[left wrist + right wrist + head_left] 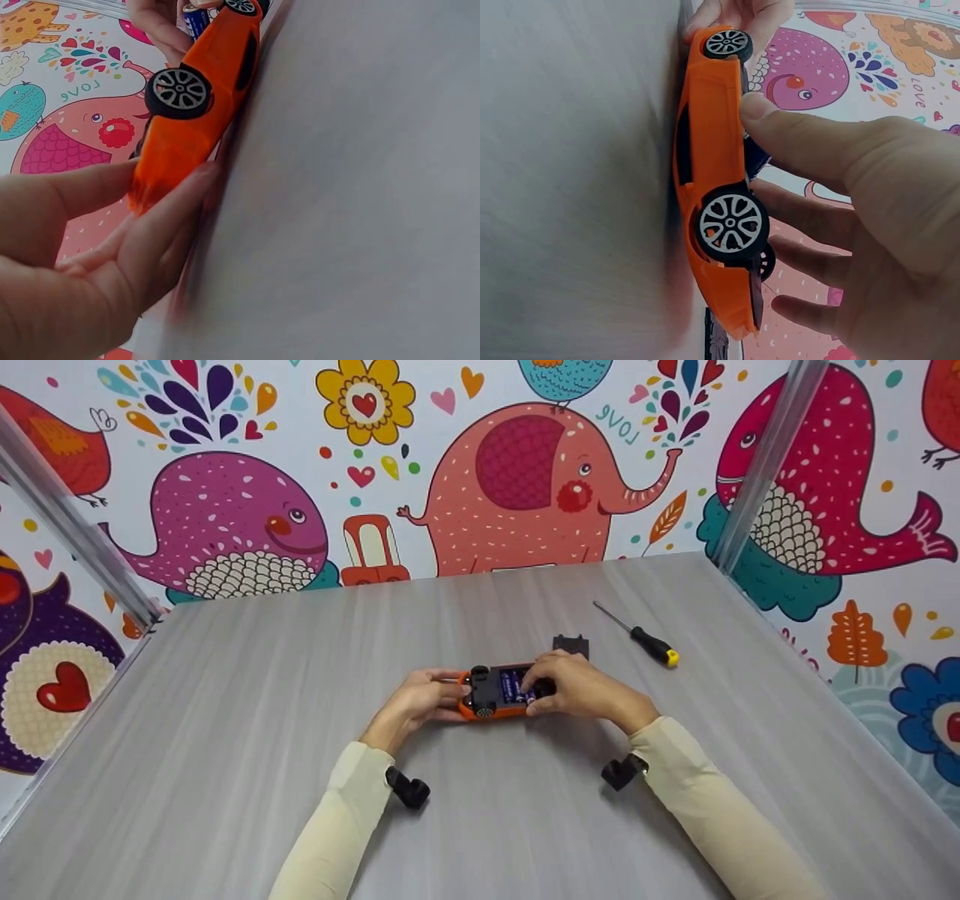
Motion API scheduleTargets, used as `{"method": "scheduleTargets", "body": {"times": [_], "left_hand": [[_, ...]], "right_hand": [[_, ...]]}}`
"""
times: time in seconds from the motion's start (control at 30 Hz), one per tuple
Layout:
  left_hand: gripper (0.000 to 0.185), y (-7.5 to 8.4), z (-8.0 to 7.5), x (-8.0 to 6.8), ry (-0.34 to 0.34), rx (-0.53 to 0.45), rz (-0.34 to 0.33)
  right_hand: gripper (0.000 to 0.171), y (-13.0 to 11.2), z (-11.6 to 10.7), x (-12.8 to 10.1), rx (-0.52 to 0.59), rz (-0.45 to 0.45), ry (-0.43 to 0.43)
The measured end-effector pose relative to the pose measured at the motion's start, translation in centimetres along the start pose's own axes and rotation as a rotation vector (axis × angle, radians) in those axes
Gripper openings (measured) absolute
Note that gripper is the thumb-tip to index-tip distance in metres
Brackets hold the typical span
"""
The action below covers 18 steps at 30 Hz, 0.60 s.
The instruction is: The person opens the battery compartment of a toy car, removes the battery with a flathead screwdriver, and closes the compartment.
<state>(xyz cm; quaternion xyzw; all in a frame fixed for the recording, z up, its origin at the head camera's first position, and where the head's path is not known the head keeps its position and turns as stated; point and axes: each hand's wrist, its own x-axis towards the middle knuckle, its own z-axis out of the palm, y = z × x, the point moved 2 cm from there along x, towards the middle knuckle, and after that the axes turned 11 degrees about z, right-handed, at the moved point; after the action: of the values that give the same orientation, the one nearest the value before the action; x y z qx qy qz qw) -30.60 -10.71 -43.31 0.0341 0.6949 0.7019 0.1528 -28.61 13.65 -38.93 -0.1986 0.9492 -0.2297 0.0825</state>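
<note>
An orange toy car [487,687] lies upside down on the table, its black underside and open battery compartment facing up. My left hand [420,701] grips one end of it between thumb and fingers. Several blue batteries [511,687] lie side by side in the compartment. Over the compartment, my right hand [581,688] pinches a blue battery [757,159] that sticks up tilted above the car's edge; the left wrist view shows its end too. Most of that battery is hidden by the fingers. Just beyond the right hand lies a black battery cover [573,644].
A screwdriver [654,646] with a black and yellow handle lies to the right, beyond the right hand. The grey table [247,780] ends at a wall [262,427] printed with cartoon animals. Metal posts [765,472] stand at the back corners.
</note>
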Motion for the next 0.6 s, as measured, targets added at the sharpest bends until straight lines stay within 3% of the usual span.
{"method": "scheduleTargets", "body": {"times": [0.4, 0.6], "left_hand": [[0.049, 0.05, -0.05, -0.06, 0.0, 0.005, -0.01], [0.047, -0.01, -0.11, -0.06, 0.006, 0.011, -0.014]], "right_hand": [[0.028, 0.39, -0.42, 0.2, 0.005, -0.086, 0.02], [0.025, 0.83, -0.56, 0.29, 0.14, -0.03, 0.06]]}}
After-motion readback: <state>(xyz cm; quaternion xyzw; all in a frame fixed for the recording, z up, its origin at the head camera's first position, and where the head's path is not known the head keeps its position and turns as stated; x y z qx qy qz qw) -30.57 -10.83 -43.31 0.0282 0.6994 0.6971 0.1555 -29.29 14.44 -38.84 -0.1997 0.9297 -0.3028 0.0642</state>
